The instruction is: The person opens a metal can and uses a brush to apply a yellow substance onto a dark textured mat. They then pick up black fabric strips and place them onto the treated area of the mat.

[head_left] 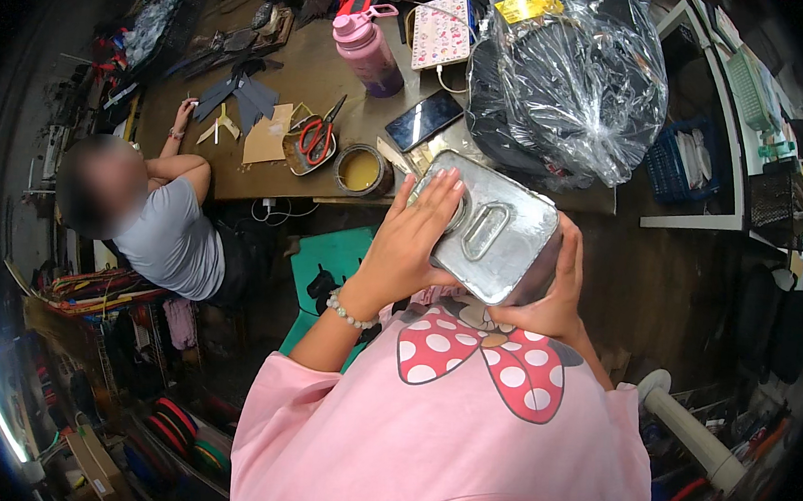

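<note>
A rectangular silver metal can [514, 244] is held in front of my chest, its top with a folded carry handle facing up. Across its left side lies my left hand [409, 242], fingers stretched over the top edge by the round cap and partly hiding it, thumb at the near edge. My right hand [552, 298] grips the right side and lower corner, with the fingers along the can's wall. Just left of the can, at the table's edge, stands a round tub of yellowish liquid [361, 170].
On the table [267, 181] are red-handled scissors [316, 140] on a tray, a phone [425, 120], a pink bottle [368, 57], a notebook [442, 32] and a large plastic-wrapped black bundle [572, 76]. A co-worker [174, 235] sits at the left. A green chair [312, 268] stands nearby.
</note>
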### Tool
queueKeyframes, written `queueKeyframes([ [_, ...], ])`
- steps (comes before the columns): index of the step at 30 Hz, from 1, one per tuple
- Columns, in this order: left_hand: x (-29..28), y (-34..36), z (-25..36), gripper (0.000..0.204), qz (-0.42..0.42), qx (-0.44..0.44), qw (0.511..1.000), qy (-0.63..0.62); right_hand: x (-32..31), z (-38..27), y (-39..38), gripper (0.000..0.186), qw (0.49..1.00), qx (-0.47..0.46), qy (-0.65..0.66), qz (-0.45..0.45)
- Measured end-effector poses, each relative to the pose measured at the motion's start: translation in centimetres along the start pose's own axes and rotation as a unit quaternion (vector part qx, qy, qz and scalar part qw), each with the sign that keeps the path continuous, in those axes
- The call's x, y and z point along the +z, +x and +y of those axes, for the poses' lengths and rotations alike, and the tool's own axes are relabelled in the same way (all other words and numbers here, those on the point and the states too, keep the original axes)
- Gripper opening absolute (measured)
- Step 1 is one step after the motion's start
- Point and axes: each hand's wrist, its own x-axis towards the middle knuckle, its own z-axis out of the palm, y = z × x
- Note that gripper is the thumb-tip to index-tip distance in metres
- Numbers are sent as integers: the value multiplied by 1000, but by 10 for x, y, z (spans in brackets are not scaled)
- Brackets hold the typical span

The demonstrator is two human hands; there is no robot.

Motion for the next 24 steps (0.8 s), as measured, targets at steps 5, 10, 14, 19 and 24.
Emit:
queueKeyframes([
  [5, -22, -8, 9, 100, 22, 0, 999, 30, 10, -5, 7, 149, 995, -5, 95, 24],
  [10, -21, -19, 6, 96, 32, -11, 999, 15, 14, -10, 12, 148, 995, 7, 98, 15],
  [14, -22, -18, -5, 98, -15, -20, 1000, 10, 18, -11, 17, 146, 997, 20, 68, -6],
  [19, -47, -14, 2, 86, -56, -52, 994, -82, 26, -10, 20, 145, 999, 9, -4, -40],
  [24, -22, -7, 30, 35, 34, -121, 992, 27, 35, -2, 9, 142, 998, 53, 3, -40],
])
